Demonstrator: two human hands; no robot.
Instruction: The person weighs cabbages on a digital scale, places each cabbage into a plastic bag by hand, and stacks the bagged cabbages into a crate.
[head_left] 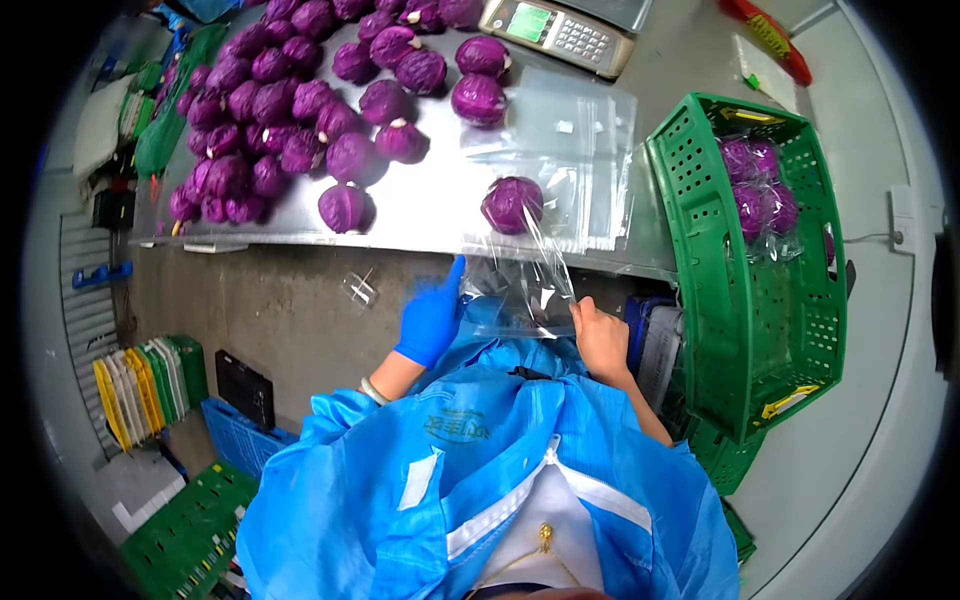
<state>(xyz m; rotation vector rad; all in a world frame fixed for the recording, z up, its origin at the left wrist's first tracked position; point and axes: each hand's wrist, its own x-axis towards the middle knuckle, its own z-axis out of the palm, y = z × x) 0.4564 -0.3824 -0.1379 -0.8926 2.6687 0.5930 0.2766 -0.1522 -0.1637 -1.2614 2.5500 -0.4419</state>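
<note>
A clear plastic bag (530,290) hangs over the table's front edge, with one purple cabbage (512,205) in or under its film on the tabletop. My bare right hand (600,335) pinches the bag's edge at its lower right. Beside the bag's left side is my left hand (432,318) in a blue glove, its index finger stretched toward the table edge; the other fingers are blurred, and whether they hold film I cannot tell. Flat clear bags (590,150) lie stacked on the metal table (430,225), right of and behind the cabbage.
Many purple cabbages (270,105) are piled on the table's left part. A scale (560,35) stands at the back. To the right, a green crate (715,330) contains bagged cabbages (757,190). Colored crates (150,385) stand on the floor at left.
</note>
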